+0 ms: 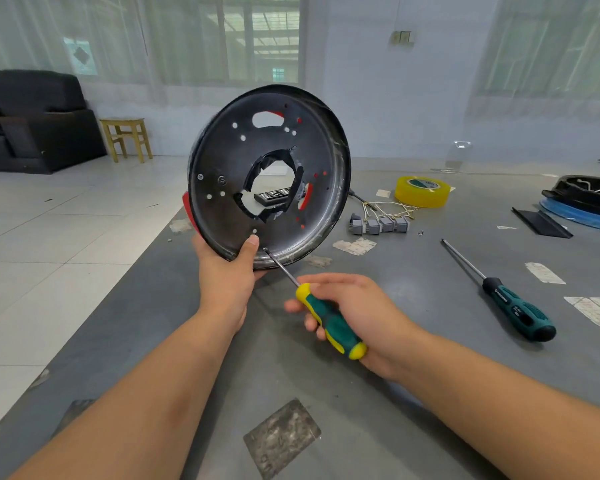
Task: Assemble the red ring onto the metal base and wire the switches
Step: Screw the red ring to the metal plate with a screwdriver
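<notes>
Right now I have the metal base (269,174) stood up on edge above the grey table (430,271), my left hand (227,271) gripping its lower rim with the thumb hooked over the inner face and the fingers hidden behind. The red ring (186,207) sits behind the base, showing at the left edge and through the slots and small holes. My right hand (357,317) holds the yellow-and-green screwdriver (329,322), fingers curled loosely round the handle, with the tip resting at the base's lower rim just beside my left thumb. I judge the step to be driving a screw that fixes ring to base. To do it well I would line the blade square to the hole before turning, firm up the right-hand grip, and keep the left thumb clear of the tip in case it slips. I would check that red shows evenly through the holes, so the parts are aligned. I cannot tell whether a screw is already seated at the tip. The grey switches (380,225) with their wires lie well apart on the table near the yellow tape roll (423,192), not yet wired, and a second screwdriver (510,299) lies to the right.
</notes>
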Tool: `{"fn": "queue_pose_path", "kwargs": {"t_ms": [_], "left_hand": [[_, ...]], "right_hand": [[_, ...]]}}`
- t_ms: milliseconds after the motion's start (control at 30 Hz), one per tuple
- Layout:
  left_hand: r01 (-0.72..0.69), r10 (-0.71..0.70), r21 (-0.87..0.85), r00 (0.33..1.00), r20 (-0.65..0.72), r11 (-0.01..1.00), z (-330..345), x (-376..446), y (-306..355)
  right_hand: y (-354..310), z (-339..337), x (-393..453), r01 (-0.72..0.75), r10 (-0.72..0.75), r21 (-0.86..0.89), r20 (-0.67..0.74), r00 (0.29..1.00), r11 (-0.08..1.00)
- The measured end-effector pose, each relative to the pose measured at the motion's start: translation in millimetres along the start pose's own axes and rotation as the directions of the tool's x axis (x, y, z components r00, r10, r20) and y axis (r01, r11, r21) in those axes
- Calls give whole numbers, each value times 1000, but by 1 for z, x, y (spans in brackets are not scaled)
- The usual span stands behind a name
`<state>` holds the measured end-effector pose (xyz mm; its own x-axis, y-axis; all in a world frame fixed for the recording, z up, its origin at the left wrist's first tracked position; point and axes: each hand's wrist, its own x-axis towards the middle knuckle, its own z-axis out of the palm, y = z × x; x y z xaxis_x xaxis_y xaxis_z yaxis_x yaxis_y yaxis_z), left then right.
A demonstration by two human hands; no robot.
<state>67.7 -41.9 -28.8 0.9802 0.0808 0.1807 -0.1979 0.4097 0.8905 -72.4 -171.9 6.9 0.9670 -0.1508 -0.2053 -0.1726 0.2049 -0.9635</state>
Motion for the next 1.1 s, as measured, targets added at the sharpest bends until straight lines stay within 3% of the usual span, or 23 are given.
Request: {"fn": "queue_pose_path", "kwargs": {"t_ms": [67,133,567,867,1100], "left_hand": [[-5,5,2,1000,2,1000,0,-1,0],[-8,8,6,1000,1,1000,0,-1,0],[-75,77,111,997,-13,991,-1,-2,-3],[-116,115,197,993,17,974,-1,-4,-3],[-108,104,207,994,30,972,-2,-5,-2]], "right_hand": [[-5,-4,-2,-112,103,160,61,993,981],[-9,-6,-3,-196,177,213,105,979,957],[-19,-6,-4,-241,247,-175,17,969,955],[-12,-1,-4,-257,256,-117,-22,966,959],[-20,-8,-3,-319,334,-261,13,943,911]]}}
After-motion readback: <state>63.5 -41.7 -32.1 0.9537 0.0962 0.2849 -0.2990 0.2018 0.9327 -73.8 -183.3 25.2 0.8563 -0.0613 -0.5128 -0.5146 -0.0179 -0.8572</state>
